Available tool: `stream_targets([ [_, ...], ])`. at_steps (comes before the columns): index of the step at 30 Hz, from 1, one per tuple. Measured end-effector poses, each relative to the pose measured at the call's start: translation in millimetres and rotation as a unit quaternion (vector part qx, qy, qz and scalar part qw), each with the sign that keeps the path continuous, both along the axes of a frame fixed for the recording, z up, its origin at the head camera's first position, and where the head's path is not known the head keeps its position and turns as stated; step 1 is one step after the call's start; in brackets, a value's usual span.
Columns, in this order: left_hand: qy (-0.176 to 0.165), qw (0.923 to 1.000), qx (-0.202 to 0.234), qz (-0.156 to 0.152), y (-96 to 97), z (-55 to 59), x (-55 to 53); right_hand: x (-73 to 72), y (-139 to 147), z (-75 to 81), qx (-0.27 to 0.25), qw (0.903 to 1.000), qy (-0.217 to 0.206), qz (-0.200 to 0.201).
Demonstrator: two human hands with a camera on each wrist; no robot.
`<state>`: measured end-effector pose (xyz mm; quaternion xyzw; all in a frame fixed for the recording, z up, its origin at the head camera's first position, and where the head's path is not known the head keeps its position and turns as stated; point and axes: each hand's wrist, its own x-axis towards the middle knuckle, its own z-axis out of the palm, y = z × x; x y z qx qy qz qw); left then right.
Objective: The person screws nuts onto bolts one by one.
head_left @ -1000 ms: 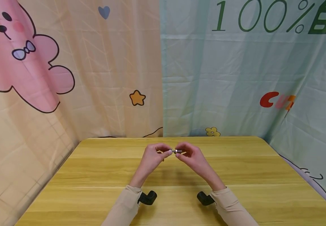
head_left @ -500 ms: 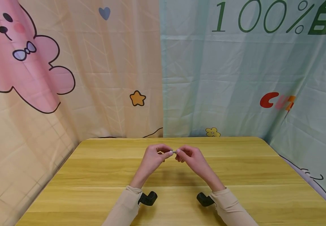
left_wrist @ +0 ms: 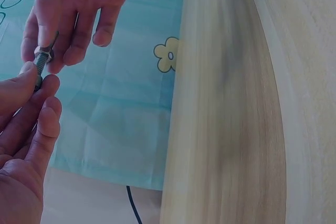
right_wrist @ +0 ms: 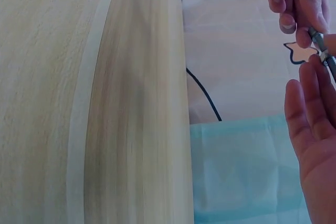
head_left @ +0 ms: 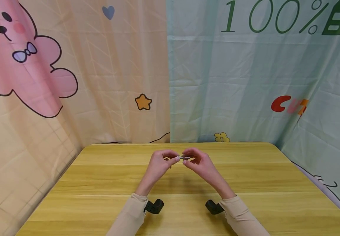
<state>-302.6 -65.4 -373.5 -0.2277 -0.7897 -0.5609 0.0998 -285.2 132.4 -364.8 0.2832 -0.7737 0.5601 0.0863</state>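
A small metal bolt [head_left: 181, 157] lies level between my two hands, above the far part of the table. My left hand [head_left: 161, 163] pinches one end between thumb and fingers. A hex nut [left_wrist: 44, 52] sits partway along the threaded shank. Around the nut and the free end, my right hand [head_left: 198, 163] has its thumb and index finger parted in the head view, one below and one above. Its fingertips are very near the nut in both wrist views; whether any touch it I cannot tell. The left fingers cover part of the bolt.
The wooden table [head_left: 184, 209] stretches below both hands. Printed curtains [head_left: 240, 82] hang behind its far edge and along the sides. A black device [head_left: 154, 206] is on the left wrist, another black device [head_left: 214, 207] on the right. A dark cable [right_wrist: 206, 94] shows beyond the table edge.
Half a second ago my right thumb and finger were closed together over the nut; now they are spread apart as they were one second ago. The left hand has kept its grip in place.
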Motion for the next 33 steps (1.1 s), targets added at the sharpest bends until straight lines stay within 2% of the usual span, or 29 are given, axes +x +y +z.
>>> stream_targets([
  [5, 0.000, 1.0000, 0.000, -0.002, 0.1, -0.2, 0.1, -15.9, 3.7, -18.4, -0.011, 0.9998, 0.009, 0.011],
  [8, 0.002, 1.0000, 0.002, -0.003, 0.2, -0.4, 0.3, -17.8, 5.0, -20.9, -0.010, 0.9999, 0.004, 0.009],
  [15, 0.001, 1.0000, 0.000, -0.001, 0.1, -0.3, 0.7, -16.1, 6.1, -20.2, -0.006, 0.9996, -0.028, -0.002],
  [24, 0.002, 1.0000, -0.004, -0.002, 0.7, -0.1, 1.0, -17.3, 5.1, -20.4, 0.013, 0.9993, -0.030, -0.020],
  [28, -0.001, 1.0000, -0.003, -0.002, 1.0, 0.0, 1.3, -16.8, 3.5, -19.6, 0.016, 0.9981, -0.050, -0.032],
  [31, -0.001, 1.0000, -0.003, 0.000, 0.8, 0.2, 1.8, -14.4, 2.5, -17.3, 0.013, 0.9971, -0.066, -0.037],
  [33, -0.001, 1.0000, -0.002, 0.002, 0.5, 0.4, 2.0, -9.1, 1.5, -11.7, 0.015, 0.9974, -0.061, -0.036],
])
